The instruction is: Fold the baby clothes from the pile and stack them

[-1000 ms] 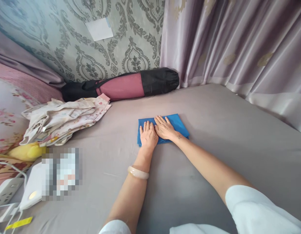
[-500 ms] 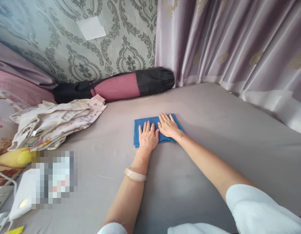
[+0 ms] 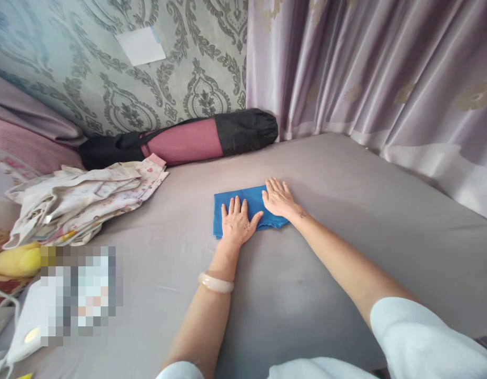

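Sideways from the left grip [image 3: 238, 223], the right grip [image 3: 280, 199] has moved rightward over the last second. Under both spreads the grey bed [image 3: 385, 221]; beyond them lies a pink-and-black bag [image 3: 180, 142]; well left of them, rumpled clothes [image 3: 93, 195]. Directly beneath both grips is the folded blue cloth [image 3: 254, 200], clamped by neither: each lies flat, thumb apart from fingers. Behind the left grip, a pale bangle [image 3: 216, 284] rings the forearm.

Long pink-and-black bag [image 3: 180, 141] along far patterned wall [image 3: 206, 63], rumpled clothes [image 3: 97, 195] at left, purple curtain [image 3: 330, 68] far right
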A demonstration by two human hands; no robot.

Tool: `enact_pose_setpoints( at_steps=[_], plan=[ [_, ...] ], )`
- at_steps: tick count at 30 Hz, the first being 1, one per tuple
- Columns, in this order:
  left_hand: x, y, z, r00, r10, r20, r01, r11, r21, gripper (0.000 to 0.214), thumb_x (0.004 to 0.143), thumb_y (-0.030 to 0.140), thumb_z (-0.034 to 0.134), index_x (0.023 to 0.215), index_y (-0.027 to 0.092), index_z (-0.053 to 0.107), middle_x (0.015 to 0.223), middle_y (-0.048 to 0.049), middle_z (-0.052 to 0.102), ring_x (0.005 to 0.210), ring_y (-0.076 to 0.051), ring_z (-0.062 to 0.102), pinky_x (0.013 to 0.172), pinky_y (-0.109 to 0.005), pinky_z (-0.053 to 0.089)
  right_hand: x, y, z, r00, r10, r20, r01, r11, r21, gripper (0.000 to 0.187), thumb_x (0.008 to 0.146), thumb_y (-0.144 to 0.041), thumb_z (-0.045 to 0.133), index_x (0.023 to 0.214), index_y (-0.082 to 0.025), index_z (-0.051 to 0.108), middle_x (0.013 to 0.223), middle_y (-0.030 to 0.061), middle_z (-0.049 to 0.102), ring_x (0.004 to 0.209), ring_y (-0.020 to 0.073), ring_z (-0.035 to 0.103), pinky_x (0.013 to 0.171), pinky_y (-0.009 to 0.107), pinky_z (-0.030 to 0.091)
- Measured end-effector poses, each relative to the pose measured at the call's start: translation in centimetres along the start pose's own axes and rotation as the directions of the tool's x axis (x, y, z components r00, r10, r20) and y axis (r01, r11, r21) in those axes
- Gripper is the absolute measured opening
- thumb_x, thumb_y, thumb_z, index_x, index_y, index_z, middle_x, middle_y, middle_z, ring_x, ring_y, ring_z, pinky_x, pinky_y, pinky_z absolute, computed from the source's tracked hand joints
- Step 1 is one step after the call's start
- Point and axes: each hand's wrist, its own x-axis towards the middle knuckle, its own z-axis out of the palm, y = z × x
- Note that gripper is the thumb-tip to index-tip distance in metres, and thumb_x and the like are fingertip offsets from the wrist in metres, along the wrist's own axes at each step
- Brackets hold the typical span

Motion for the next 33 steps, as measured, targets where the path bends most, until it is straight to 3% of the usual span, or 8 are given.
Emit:
enact_pose_setpoints(
  at_steps=[6,14,19,26,30,33],
  plan=[
    [0.0,0.0,-0.2,0.999,0.008,0.031,-0.007,1.000,-0.009,0.082,0.091,0.071,0.032,0.147,0.012,0.043,0.156,-0.0209,0.034,0.147,-0.034,0.027,0.119,-0.058,0.018,-0.1,0.1,1.2,1.000,0.023,0.010,-0.023,1.000,-0.006,0.064,0.098,-0.033,0.020,0.152,0.001,0.030,0.159,0.0184,0.028,0.148,0.0289,0.022,0.121,0.045,0.019],
    [0.1,0.0,-0.3,0.998,-0.011,0.059,0.011,1.000,-0.012,0.084,0.091,0.072,0.032,0.148,0.011,0.041,0.157,-0.0199,0.032,0.148,-0.034,0.025,0.120,-0.057,0.017,-0.6,0.7,0.1,0.993,0.044,0.108,-0.052,0.996,0.066,0.066,0.100,-0.037,0.015,0.154,-0.002,0.025,0.162,0.0143,0.021,0.150,0.0248,0.017,0.122,0.042,0.017],
    [0.1,0.1,-0.3,0.998,-0.022,0.060,0.023,1.000,-0.017,0.087,0.090,0.073,0.031,0.148,0.009,0.041,0.158,-0.0189,0.032,0.148,-0.033,0.025,0.120,-0.056,0.016,-2.4,1.0,0.4,0.998,0.038,0.047,-0.039,0.999,0.006,0.065,0.099,-0.036,0.018,0.154,-0.001,0.025,0.162,0.0163,0.022,0.149,0.0261,0.019,0.122,0.041,0.016],
    [0.2,0.0,-0.2,0.997,-0.036,0.062,0.040,0.998,-0.055,0.081,0.090,0.071,0.036,0.148,0.015,0.043,0.158,-0.0167,0.032,0.148,-0.032,0.024,0.120,-0.054,0.015,-3.0,0.9,0.8,0.999,0.033,0.020,-0.033,0.999,-0.036,0.064,0.099,-0.033,0.020,0.154,0.000,0.026,0.161,0.0162,0.024,0.149,0.0263,0.022,0.121,0.040,0.019],
    [0.2,0.0,-0.5,0.998,-0.037,0.056,0.043,0.993,-0.109,0.075,0.089,0.067,0.045,0.144,0.015,0.047,0.157,-0.0180,0.034,0.148,-0.033,0.025,0.120,-0.055,0.016,-2.5,0.6,0.1,0.998,0.034,0.050,-0.031,0.998,-0.057,0.065,0.099,-0.035,0.020,0.152,0.001,0.028,0.160,0.0172,0.027,0.148,0.0279,0.024,0.121,0.046,0.017],
    [0.5,-0.2,-0.9,0.998,-0.057,0.002,0.056,0.975,-0.214,0.060,0.091,0.057,0.052,0.135,0.016,0.055,0.150,-0.0180,0.045,0.143,-0.032,0.035,0.118,-0.053,0.022,-1.9,-0.1,-0.2,1.000,0.023,0.005,-0.023,0.997,-0.068,0.064,0.100,-0.035,0.019,0.150,0.001,0.033,0.158,0.0178,0.032,0.147,0.0282,0.025,0.121,0.048,0.014]
  ],
)
